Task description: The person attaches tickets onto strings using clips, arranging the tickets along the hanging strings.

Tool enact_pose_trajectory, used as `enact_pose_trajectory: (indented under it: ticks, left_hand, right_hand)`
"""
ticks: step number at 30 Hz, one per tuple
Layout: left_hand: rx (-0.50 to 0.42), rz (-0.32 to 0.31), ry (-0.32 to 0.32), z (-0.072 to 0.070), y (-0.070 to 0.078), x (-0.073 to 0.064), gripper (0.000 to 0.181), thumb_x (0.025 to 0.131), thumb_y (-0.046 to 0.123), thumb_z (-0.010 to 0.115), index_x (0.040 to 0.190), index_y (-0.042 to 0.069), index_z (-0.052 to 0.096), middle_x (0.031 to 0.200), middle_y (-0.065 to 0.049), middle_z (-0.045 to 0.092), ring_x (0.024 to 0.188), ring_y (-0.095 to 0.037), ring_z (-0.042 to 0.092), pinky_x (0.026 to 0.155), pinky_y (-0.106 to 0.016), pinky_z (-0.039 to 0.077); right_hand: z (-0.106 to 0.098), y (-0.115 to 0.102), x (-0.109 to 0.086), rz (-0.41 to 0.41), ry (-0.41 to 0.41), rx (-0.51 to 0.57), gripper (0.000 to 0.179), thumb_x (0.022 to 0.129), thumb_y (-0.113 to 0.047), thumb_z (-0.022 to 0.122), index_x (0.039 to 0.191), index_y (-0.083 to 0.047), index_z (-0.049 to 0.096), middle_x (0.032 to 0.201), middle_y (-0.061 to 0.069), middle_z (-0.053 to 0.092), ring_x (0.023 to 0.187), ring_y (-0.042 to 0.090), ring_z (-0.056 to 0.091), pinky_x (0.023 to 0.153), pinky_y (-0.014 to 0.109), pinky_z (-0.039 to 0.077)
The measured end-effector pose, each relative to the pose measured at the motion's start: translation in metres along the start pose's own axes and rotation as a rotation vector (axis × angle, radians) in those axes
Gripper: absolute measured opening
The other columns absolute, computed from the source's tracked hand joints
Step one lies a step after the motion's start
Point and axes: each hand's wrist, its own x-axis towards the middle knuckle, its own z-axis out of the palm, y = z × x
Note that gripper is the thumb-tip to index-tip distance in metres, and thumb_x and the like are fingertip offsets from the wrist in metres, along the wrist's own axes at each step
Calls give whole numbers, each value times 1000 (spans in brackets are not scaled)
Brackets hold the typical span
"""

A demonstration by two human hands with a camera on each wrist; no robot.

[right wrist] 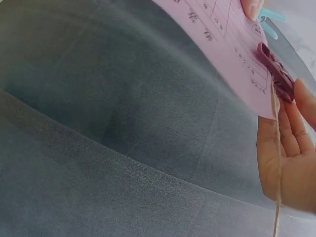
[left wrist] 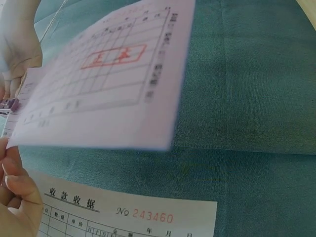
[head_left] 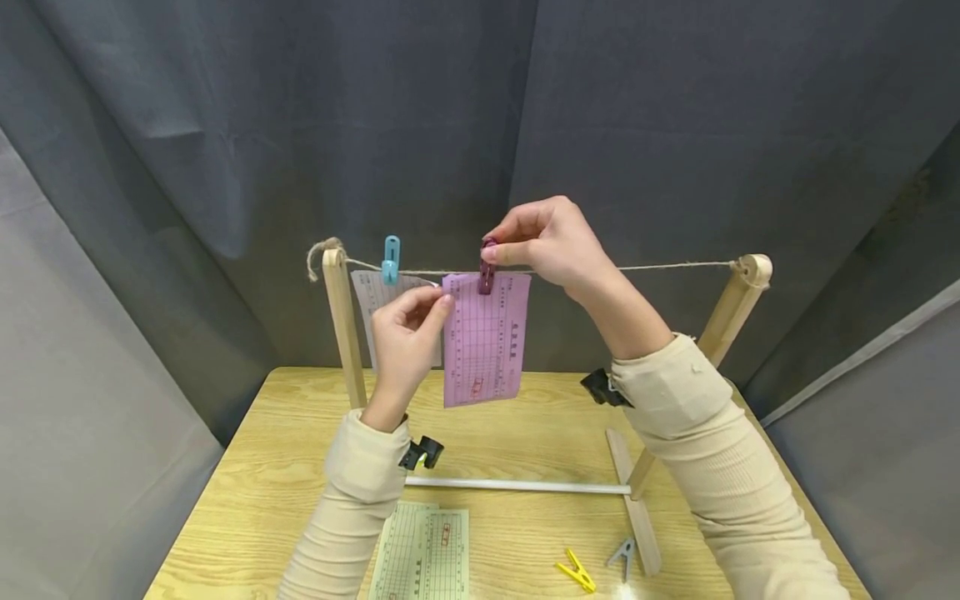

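Note:
A pink receipt sheet (head_left: 483, 350) hangs at a twine line (head_left: 660, 266), its printed side turned toward me. With thumb and fingers my left hand (head_left: 405, 337) pinches the sheet's upper left corner. My right hand (head_left: 551, 242) holds a dark purple clothespin (head_left: 486, 282) by its upper end; the pin sits over the sheet's top edge at the line. In the right wrist view the clothespin (right wrist: 271, 69) lies across the sheet edge and twine. Partly behind my left hand, a white receipt (head_left: 366, 296) hangs from a light blue clothespin (head_left: 391, 260).
Two wooden posts (head_left: 343, 333) carry the twine, joined low by a white rod (head_left: 517, 485). On the wooden table (head_left: 300, 467) lie green receipt sheets (head_left: 444, 554), a yellow clothespin (head_left: 576, 571) and a grey clothespin (head_left: 622, 557). Grey curtains (head_left: 637, 125) surround the table.

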Motion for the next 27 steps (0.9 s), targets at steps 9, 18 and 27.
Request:
enact_pose_trajectory:
  ticks: [9, 18, 27]
  left_hand:
    - [-7, 5, 7, 1, -2, 0, 10, 79, -7, 64, 82, -16, 62, 76, -26, 62, 62, -4, 55, 58, -17, 48]
    - [20, -4, 6, 1, -3, -1, 10, 79, -5, 65, 82, -14, 63, 77, -24, 63, 62, -5, 54, 57, -17, 48]
    - [8, -31, 5, 0, -5, -2, 11, 79, -5, 64, 83, -15, 62, 78, -25, 63, 63, -4, 54, 58, -17, 48]
  right_hand:
    - [-3, 1, -3, 54, -59, -62, 20, 71, -4, 76, 89, 2, 69, 78, 9, 68, 70, 19, 61, 63, 27, 49]
    - [-4, 4, -5, -8, -97, -154, 35, 72, -9, 76, 105, 0, 66, 92, 11, 68, 79, 19, 64, 72, 29, 51]
    - [-5, 7, -11, -83, -10, -118, 50, 72, -8, 76, 118, -2, 59, 105, 13, 64, 92, 21, 61, 81, 32, 48]
